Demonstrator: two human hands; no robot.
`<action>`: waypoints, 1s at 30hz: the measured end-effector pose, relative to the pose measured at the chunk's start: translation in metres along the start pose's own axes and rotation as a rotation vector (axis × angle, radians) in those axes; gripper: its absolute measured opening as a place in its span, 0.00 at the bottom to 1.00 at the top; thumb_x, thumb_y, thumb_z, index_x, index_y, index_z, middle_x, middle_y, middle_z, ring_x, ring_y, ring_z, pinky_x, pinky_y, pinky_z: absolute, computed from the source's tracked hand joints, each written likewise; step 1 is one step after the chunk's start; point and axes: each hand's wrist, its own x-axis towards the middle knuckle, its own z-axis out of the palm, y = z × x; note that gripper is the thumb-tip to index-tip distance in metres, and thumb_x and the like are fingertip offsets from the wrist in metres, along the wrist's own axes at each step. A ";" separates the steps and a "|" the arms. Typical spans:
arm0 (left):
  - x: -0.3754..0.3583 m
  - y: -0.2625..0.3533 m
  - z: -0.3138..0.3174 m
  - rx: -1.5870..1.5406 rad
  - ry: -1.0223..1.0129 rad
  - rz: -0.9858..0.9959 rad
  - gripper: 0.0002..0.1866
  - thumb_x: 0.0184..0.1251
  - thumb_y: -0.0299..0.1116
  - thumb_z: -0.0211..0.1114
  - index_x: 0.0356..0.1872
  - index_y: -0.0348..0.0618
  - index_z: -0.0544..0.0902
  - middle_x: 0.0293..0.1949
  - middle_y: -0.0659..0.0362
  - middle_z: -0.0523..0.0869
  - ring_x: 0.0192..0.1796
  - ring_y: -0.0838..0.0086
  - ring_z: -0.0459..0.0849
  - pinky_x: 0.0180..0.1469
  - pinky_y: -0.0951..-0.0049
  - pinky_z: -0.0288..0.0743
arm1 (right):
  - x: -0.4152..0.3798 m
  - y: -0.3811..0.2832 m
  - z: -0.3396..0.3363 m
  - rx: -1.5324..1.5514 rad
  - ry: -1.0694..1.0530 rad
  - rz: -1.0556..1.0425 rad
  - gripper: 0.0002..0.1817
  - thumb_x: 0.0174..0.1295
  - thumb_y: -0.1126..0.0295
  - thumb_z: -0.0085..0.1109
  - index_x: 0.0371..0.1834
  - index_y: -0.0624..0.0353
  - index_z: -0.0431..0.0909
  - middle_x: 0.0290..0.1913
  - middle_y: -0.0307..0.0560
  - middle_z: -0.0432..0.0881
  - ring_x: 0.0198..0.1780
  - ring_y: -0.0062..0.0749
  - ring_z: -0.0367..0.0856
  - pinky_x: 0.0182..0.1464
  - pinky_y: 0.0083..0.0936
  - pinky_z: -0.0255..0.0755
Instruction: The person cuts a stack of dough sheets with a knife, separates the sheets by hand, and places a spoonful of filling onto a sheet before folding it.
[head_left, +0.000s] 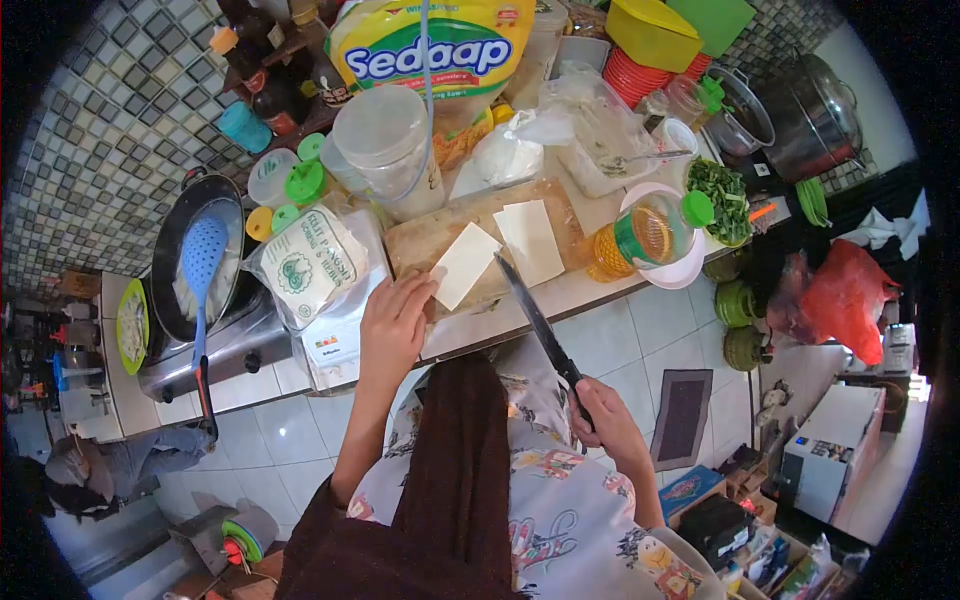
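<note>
My right hand (605, 412) is wrapped round the handle of a knife (540, 325), whose blade points away from me. The knife's tip reaches the edge of a pale rectangular wonton wrapper (467, 266) on a wooden cutting board (425, 240). Fingers stretched out, my left hand (395, 318) rests at the left edge of that wrapper. To its right lie a few more wonton wrappers (535, 240), overlapping. A packet of wonton skins (310, 265) sits left of the board, on a white kitchen scale (335, 345).
Left stands a stove with a frying pan (170, 235) and a blue slotted spatula (204, 255). An oil bottle (645, 245) lies on its side over a pink plate (682, 270) at right. Behind the board are a lidded tub (385, 140) and a plastic container (605, 150).
</note>
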 end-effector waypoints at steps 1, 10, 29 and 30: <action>-0.004 0.000 0.001 -0.071 0.007 -0.041 0.16 0.47 0.22 0.59 0.42 0.39 0.77 0.45 0.56 0.79 0.49 0.64 0.75 0.54 0.63 0.66 | 0.003 0.000 0.000 -0.041 0.016 -0.035 0.17 0.67 0.59 0.38 0.24 0.57 0.64 0.11 0.31 0.59 0.09 0.13 0.53 0.11 0.13 0.47; -0.003 0.022 0.023 -0.059 0.061 -0.182 0.16 0.55 0.30 0.60 0.46 0.39 0.76 0.48 0.52 0.77 0.54 0.62 0.73 0.55 0.63 0.65 | 0.047 -0.005 0.003 -0.607 0.164 -0.293 0.18 0.63 0.60 0.44 0.24 0.64 0.66 0.13 0.43 0.64 0.17 0.22 0.61 0.20 0.23 0.59; 0.002 0.027 0.037 -0.078 0.095 -0.218 0.15 0.54 0.27 0.61 0.44 0.41 0.78 0.49 0.54 0.77 0.54 0.61 0.72 0.57 0.63 0.64 | 0.073 -0.026 0.007 -0.755 0.095 -0.388 0.18 0.62 0.62 0.45 0.22 0.66 0.65 0.14 0.43 0.62 0.20 0.23 0.57 0.23 0.23 0.59; 0.002 0.027 0.037 -0.069 0.086 -0.215 0.15 0.54 0.27 0.60 0.45 0.41 0.78 0.49 0.54 0.77 0.54 0.61 0.72 0.57 0.63 0.64 | 0.073 -0.027 0.007 -0.755 0.095 -0.386 0.18 0.62 0.62 0.45 0.22 0.66 0.65 0.14 0.43 0.62 0.20 0.23 0.57 0.23 0.23 0.59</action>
